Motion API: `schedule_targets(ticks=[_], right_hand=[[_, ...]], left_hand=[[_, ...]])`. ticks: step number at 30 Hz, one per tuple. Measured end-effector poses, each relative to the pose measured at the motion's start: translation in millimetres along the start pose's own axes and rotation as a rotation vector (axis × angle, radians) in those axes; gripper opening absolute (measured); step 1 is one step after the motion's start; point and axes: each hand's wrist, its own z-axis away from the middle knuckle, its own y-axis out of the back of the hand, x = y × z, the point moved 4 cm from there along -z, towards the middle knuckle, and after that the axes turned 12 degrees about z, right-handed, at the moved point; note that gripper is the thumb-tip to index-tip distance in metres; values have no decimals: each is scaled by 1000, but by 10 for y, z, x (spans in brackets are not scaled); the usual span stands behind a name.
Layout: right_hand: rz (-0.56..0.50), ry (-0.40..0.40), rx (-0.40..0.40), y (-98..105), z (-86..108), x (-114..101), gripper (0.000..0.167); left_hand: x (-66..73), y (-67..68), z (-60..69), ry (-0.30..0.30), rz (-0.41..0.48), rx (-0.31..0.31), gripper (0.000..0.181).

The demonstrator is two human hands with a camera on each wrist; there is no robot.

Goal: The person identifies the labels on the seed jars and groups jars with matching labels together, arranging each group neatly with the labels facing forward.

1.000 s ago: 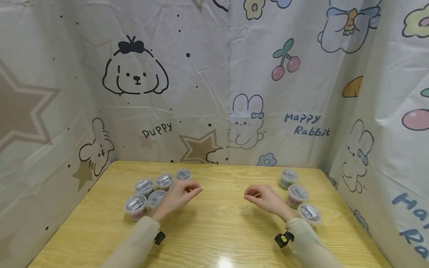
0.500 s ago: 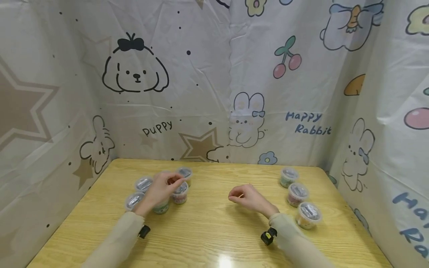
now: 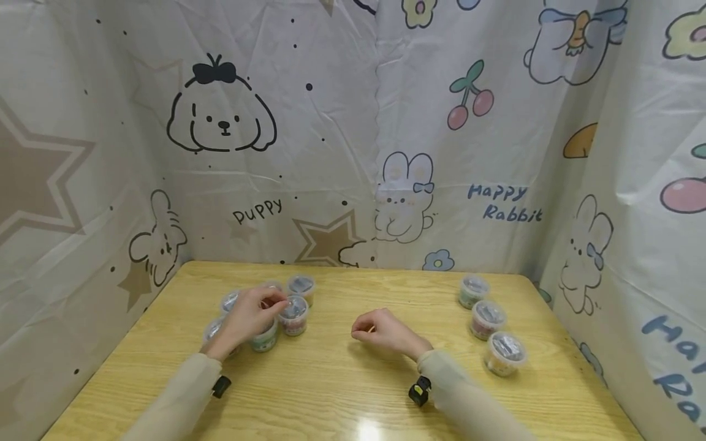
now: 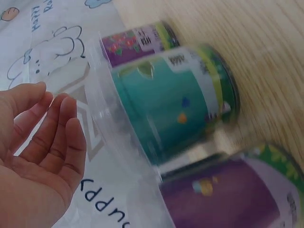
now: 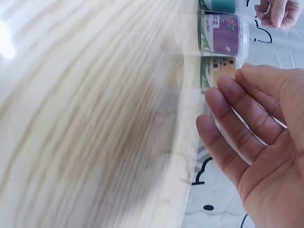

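In the head view my left hand (image 3: 250, 318) hovers over the cluster of lidded tubs at the left, holding nothing and hiding some of them. Beside its fingertips is a purple-labelled tub (image 3: 294, 316); below the palm stands a green-labelled tub (image 3: 265, 338). The left wrist view shows loosely bent fingers (image 4: 47, 137) just off the clear lid of the teal tub (image 4: 166, 104). My right hand (image 3: 388, 332) is above the middle of the table, fingers loosely bent and empty. In the right wrist view that hand (image 5: 256, 128) points toward the purple tub (image 5: 223, 35).
Three lidded tubs stand at the right in a slanting row: a green one (image 3: 473, 292), a purple one (image 3: 488, 320) and a yellowish one (image 3: 505, 354). A printed curtain (image 3: 331, 122) surrounds the back and sides of the wooden table (image 3: 331, 392).
Both hands have moved left, the left one from the cluster's right edge to over its middle. The purple and green tubs there have come into view. The tubs themselves have not visibly moved.
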Motion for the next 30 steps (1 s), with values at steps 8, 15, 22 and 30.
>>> schedule_targets(ticks=[8, 15, 22, 30], right_hand=[[12, 11, 10, -95, -145, -146, 14], [26, 44, -8, -219, -242, -315, 11], [26, 57, 39, -288, -372, -437, 11], [11, 11, 145, -278, -546, -516, 23]], left_hand=[[-33, 139, 29, 51, -88, -121, 12], [-62, 293, 79, 103, -126, -226, 15], [-89, 313, 86, 70, -162, -236, 19], [-111, 89, 77, 22, -170, -245, 24]])
